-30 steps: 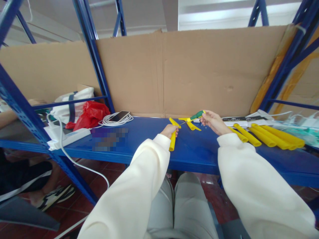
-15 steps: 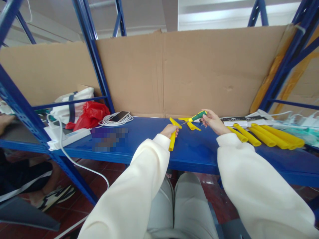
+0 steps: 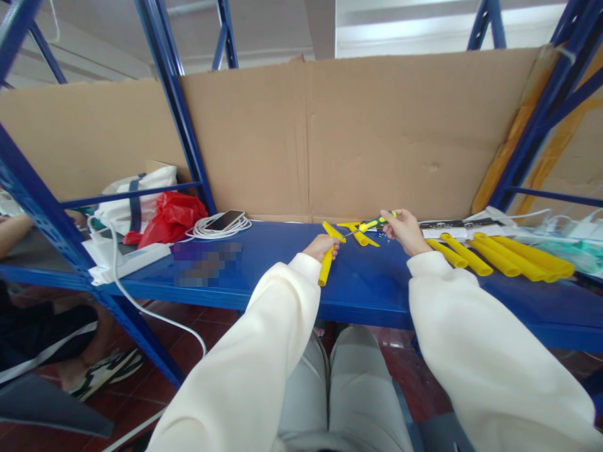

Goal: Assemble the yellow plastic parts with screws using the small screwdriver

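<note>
My left hand [image 3: 322, 247] is closed around a yellow tube-shaped piece [image 3: 325, 269], which stands tilted over the blue shelf. My right hand [image 3: 404, 230] grips the end of a screwdriver [image 3: 374, 224] with a green and yellow handle. Its thin metal shaft points left and meets the upper part of the yellow piece close to my left fingers; the tip itself is too small to make out. Just behind, under the screwdriver, another yellow piece with flared ends [image 3: 362, 237] lies on the shelf. Small shiny bits [image 3: 387, 236] lie near my right fingers.
Several yellow tubes [image 3: 509, 257] lie in a row at the right. A phone [image 3: 227, 220] rests on a coiled white cable [image 3: 202, 228] at the left, near a red bag [image 3: 172, 216] and a white power strip [image 3: 141, 256]. Cardboard [image 3: 377, 138] closes the back. Another person sits at far left.
The screwdriver's handle has turned a little in my right hand, and my right fingers have shifted on it. My left hand and the yellow piece stay nearly in place.
</note>
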`<act>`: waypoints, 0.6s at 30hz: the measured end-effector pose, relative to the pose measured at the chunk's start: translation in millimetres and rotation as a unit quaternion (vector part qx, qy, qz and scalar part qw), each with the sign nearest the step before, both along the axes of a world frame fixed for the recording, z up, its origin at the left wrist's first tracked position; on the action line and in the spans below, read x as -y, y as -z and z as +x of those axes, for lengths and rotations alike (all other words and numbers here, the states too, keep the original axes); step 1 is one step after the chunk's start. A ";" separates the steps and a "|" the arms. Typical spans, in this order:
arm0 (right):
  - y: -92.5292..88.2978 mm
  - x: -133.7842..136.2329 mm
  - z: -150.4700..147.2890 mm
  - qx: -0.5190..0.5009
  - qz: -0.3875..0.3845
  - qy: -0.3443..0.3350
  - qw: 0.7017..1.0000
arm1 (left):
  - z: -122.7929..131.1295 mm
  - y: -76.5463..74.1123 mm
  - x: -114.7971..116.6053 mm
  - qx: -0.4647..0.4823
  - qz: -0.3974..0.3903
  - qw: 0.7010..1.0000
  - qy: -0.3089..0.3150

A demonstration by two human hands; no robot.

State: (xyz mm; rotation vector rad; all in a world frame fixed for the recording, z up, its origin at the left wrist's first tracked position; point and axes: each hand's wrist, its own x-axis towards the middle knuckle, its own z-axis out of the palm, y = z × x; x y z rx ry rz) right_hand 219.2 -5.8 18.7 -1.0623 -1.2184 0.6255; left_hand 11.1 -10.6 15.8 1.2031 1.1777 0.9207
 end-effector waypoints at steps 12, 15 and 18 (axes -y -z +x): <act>-3.4 4.3 3.9 -0.042 -0.008 -0.149 0.988 | -0.2 1.0 -1.0 -0.011 -0.003 1.000 -0.012; -1.4 1.8 5.3 -0.039 -0.003 -0.149 0.988 | -0.6 1.3 -1.8 -0.011 -0.005 1.000 -0.017; 0.8 -1.3 6.0 -0.051 -0.001 -0.111 0.992 | -0.9 1.8 -3.0 -0.007 -0.007 1.000 -0.013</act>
